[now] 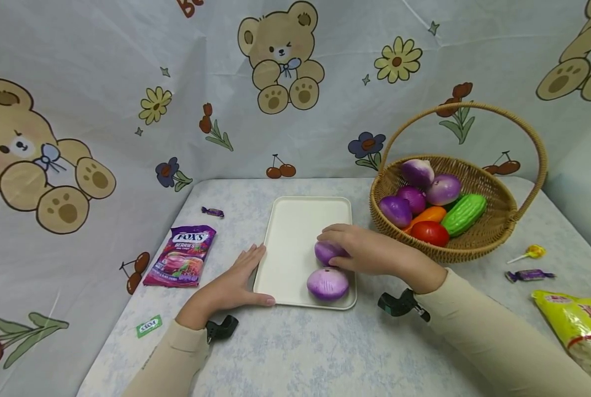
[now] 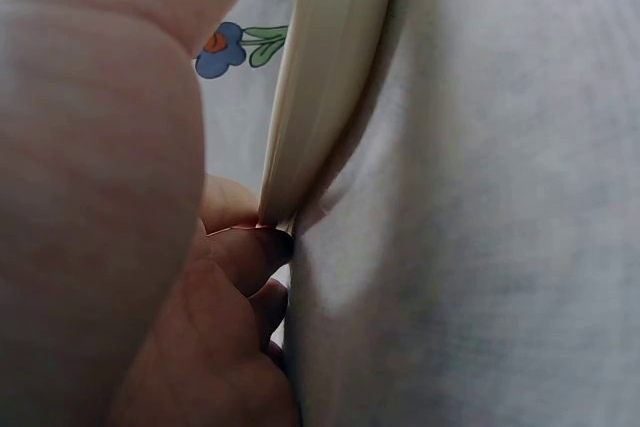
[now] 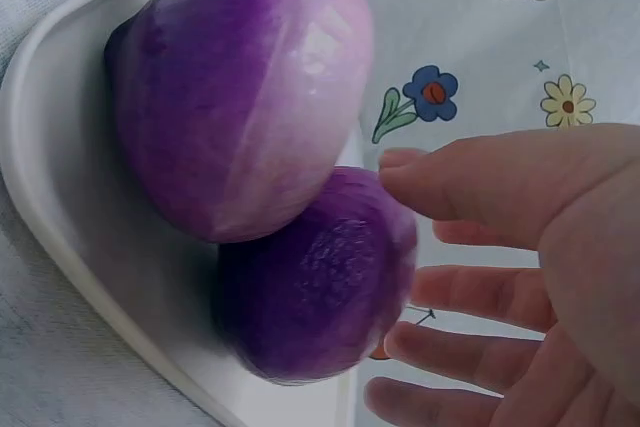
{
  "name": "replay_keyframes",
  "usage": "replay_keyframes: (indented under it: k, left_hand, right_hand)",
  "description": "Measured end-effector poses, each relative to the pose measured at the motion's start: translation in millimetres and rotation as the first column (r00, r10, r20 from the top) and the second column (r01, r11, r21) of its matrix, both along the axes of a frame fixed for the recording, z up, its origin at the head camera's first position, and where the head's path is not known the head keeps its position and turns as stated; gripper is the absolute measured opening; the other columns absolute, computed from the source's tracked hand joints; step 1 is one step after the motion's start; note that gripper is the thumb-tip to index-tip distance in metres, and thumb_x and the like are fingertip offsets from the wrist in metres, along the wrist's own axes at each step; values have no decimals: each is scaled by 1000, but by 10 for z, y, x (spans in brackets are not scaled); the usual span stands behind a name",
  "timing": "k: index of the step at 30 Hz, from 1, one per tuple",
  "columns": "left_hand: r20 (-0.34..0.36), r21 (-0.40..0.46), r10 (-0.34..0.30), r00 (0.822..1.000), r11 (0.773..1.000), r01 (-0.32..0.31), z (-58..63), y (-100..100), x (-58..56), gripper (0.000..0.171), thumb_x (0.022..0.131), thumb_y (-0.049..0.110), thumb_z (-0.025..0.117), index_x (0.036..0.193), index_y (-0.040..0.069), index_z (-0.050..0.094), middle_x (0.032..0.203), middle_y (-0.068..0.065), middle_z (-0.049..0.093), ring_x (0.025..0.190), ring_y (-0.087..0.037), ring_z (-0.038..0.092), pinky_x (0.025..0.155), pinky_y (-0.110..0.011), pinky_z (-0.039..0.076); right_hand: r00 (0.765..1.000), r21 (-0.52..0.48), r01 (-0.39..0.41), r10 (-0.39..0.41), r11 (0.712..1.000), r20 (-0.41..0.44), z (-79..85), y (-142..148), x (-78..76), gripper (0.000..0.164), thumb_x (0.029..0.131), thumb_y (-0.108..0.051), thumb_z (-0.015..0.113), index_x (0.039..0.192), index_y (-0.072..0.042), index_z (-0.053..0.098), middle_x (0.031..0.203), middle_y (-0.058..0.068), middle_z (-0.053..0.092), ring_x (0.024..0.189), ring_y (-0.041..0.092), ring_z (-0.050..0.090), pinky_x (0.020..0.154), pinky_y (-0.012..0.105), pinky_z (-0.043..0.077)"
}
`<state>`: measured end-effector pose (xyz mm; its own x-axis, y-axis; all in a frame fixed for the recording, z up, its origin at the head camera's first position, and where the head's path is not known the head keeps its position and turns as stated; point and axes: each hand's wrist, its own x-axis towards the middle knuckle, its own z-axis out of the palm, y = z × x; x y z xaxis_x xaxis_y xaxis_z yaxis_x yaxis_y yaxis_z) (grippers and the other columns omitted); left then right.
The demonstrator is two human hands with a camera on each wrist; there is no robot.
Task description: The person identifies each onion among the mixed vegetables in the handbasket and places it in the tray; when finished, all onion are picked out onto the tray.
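Two purple onions lie at the right side of a cream tray: a nearer, paler onion and, just behind it, a darker onion. My right hand is at the darker onion, fingers over its far right side and thumb by its near side. The right wrist view shows the fingers loosely spread, fingertips right at that onion's edge. My left hand rests against the tray's left side with straight fingers, its thumb along the near left corner. Part of the darker onion is hidden by the right hand.
At the right stands a wicker basket holding purple onions, a cucumber, a carrot and a tomato. A lollipop, wrapped candy and yellow bag lie right. A purple candy bag lies left.
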<state>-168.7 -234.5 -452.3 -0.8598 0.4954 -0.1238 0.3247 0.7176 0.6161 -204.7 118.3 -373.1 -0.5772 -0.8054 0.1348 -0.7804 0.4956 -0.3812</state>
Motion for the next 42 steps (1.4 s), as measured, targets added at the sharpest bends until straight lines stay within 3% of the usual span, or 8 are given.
replay_keyframes:
  k: [9,11,13,17,22,31,36,42]
  left_hand:
    - [2,3,11,1000,1000,-11,-25,-5,-4,133,77,66,87,170,6,12,175,-10,7,159,-26,-2,126,-50,2]
    - [-1,5,8,1000,1000,-8,-27,-5,-4,133,77,66,87,169,6,12,175,-10,8,159,-27,-2,126,-50,1]
    - [-4,6,3,1000,1000,-3,-26,-5,-5,133,77,66,86,169,6,12,175,-10,8,159,-27,-2,126,-50,1]
    - [-1,5,-2,1000,1000,2,-18,-6,-8,133,77,66,86,169,5,12,175,-11,8,159,-27,-2,126,-51,1]
    - [14,-10,14,1000,1000,-14,13,-17,-6,133,77,65,87,170,7,12,175,-13,7,159,-28,-2,126,-51,3]
    - [16,-2,4,1000,1000,-4,-11,-13,-18,132,78,64,87,169,5,12,175,-14,7,159,-29,-1,126,-51,3]
    - [21,-11,8,1000,1000,-8,-19,-2,-9,132,77,66,87,170,7,12,175,-13,6,159,-28,-2,126,-50,4]
    - [13,-12,17,1000,1000,-17,0,-13,-5,133,77,66,87,170,7,13,175,-12,7,159,-28,-1,126,-51,4]
  right_hand:
    - [994,-12,104,-104,995,-41,341,120,-92,51,99,-23,78,144,-5,62,145,16,59,134,34,56,110,52,47]
    - [988,-43,134,-137,990,-77,455,207,-150,51,98,-23,79,143,-4,63,143,16,61,126,33,61,107,52,49]
    - [979,-67,155,-162,986,-122,562,327,-229,50,98,-22,79,141,-1,64,140,17,63,116,33,66,103,51,53]
    - [953,-35,263,-265,964,-146,774,624,-411,48,99,-24,78,139,-1,65,137,19,64,115,36,65,103,56,52]
    - [922,70,379,-371,923,-106,941,1018,-717,53,103,-30,73,141,4,61,136,28,62,128,49,55,106,67,44]
    - [862,202,506,-503,839,-71,951,1423,-1186,78,104,-42,68,154,12,41,152,40,40,142,58,32,115,71,26]
    - [861,229,501,-508,834,-34,896,1483,-1280,82,104,-44,67,155,13,37,152,42,37,142,59,29,115,71,24]
    - [874,273,474,-485,837,-31,742,1493,-1345,76,104,-41,69,150,13,43,147,42,44,136,59,39,113,72,29]
